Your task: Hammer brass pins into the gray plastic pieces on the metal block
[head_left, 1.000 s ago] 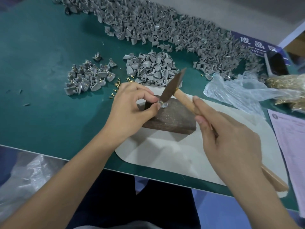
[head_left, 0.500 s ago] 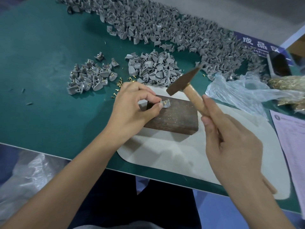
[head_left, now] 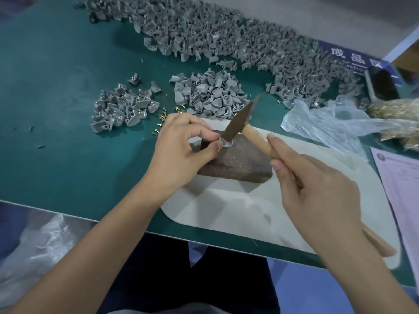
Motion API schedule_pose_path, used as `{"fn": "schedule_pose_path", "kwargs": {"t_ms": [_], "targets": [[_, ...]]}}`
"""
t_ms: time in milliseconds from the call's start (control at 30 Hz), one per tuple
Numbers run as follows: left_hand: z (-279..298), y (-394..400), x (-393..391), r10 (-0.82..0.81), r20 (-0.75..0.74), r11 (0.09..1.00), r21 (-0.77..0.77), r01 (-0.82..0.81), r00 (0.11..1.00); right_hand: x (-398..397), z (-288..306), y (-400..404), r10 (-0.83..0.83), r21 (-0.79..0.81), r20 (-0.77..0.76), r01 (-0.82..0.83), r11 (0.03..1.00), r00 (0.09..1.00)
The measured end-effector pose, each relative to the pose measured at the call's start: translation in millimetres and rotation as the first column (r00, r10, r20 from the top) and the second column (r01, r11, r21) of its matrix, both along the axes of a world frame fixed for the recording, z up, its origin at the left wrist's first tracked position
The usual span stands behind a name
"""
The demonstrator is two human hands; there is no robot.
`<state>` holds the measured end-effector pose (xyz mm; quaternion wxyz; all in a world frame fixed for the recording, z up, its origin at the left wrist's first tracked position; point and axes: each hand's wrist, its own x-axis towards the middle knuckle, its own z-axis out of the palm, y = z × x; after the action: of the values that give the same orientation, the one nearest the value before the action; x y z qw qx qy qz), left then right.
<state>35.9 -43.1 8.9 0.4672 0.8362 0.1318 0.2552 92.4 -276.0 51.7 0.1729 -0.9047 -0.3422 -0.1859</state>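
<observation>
The left hand [head_left: 181,141] pinches a gray plastic piece [head_left: 225,143] on the metal block's [head_left: 235,162] far-left corner — the hammer [head_left: 240,120], gripped by the right hand [head_left: 317,189], has its head down on it. The block sits on a pale pad [head_left: 238,211] at the green table's [head_left: 68,143] near edge; a clear plastic bag [head_left: 328,123] lies toward the far right corner.

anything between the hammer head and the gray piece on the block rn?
Nothing visible. The hammer head is down on the gray piece on the metal block. The left hand pinches the piece from its left side, fingertips right beside the strike point, not under it. The right hand holds the handle.
</observation>
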Motion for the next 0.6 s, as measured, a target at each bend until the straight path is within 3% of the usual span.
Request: {"fn": "schedule_pose_path", "kwargs": {"t_ms": [100, 200, 300, 433, 533, 600], "targets": [[0, 0, 1, -0.007, 0.003, 1.000, 0.018, 0.007, 1.000, 0, 2, -1, -0.028, 0.067, -0.020, 0.029, 0.997, 0.999], [0, 1, 2, 0.002, 0.000, 0.999, 0.033, -0.002, 1.000, -2, 4, -2, -0.014, 0.005, -0.030, 0.014, 1.000, 0.999], [-1, 0, 2, -0.003, 0.007, 0.998, 0.058, 0.003, 1.000, -8, 6, -2, -0.010, 0.120, -0.014, 0.012, 0.993, 1.000], [-2, 2, 3, -0.001, 0.011, 0.999, 0.052, 0.000, 1.000, -9, 5, 1, -0.051, -0.013, -0.021, 0.051, 0.999, 0.998], [-2, 1, 3, -0.006, 0.010, 0.999, 0.053, 0.005, 1.000, -9, 4, 1, -0.052, 0.067, -0.029, 0.054, 0.996, 0.998], [-2, 1, 3, -0.003, 0.012, 0.999, 0.044, 0.003, 1.000, -10, 4, 2, -0.028, 0.010, -0.028, 0.028, 1.000, 0.999]]}}
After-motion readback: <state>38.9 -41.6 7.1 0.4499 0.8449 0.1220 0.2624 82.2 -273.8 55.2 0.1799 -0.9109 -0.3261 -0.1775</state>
